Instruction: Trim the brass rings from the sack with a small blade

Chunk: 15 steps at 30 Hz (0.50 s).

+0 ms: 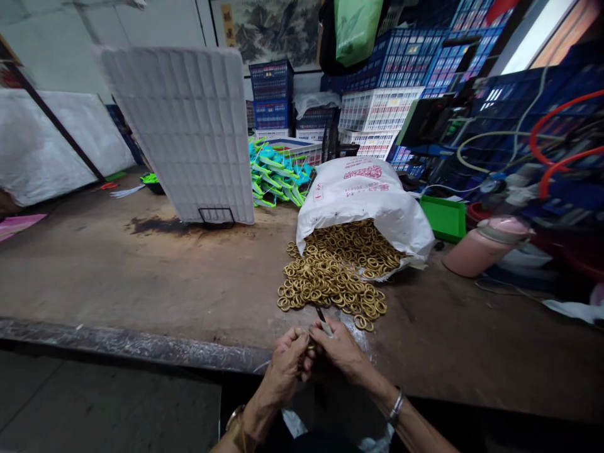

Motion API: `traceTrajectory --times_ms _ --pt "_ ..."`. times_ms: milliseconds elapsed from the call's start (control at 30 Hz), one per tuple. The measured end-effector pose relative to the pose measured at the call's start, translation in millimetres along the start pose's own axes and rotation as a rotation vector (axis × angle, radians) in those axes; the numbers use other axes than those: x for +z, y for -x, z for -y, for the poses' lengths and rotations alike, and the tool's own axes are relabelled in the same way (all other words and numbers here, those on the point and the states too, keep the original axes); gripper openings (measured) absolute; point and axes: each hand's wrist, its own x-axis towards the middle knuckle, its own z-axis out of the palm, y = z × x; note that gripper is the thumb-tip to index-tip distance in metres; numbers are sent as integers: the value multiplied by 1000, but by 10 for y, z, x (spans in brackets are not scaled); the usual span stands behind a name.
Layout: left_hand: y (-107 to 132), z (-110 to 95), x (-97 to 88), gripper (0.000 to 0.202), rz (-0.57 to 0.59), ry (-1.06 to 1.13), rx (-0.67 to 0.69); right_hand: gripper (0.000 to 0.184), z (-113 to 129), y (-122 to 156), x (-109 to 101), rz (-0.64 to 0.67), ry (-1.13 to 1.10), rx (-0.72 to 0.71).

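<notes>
Pinching a gold-coloured ring [310, 346], likely light, rigid, best rim-held, the left hand [290, 353] meets the right hand [342, 346] gripping a blade [324, 321].

A pale ribbed panel [198, 132] stands on the worktop [117, 270] beside heaped green and turquoise pieces [278, 173]. Behind, blue crates [271, 85] are stacked near a landscape painting [278, 31]. A pink bottle [484, 248] stands at right.

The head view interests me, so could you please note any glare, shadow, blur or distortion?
Head view: bright strip at upper right, nearly washed out; dim floor below the table; pink bottle stretched and leaning, probably by the wide lens; orange hose softly smeared near the right edge; rings fairly crisp.
</notes>
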Motion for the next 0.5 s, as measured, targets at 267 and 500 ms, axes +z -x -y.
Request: traceTrajectory --times_ms 267,500 --pt "-17 5 3 37 -80 -98 57 17 -79 58 -60 -83 371 -215" --pt "-5 -23 12 35 -89 -253 133 22 -79 164 -32 -9 729 -330"
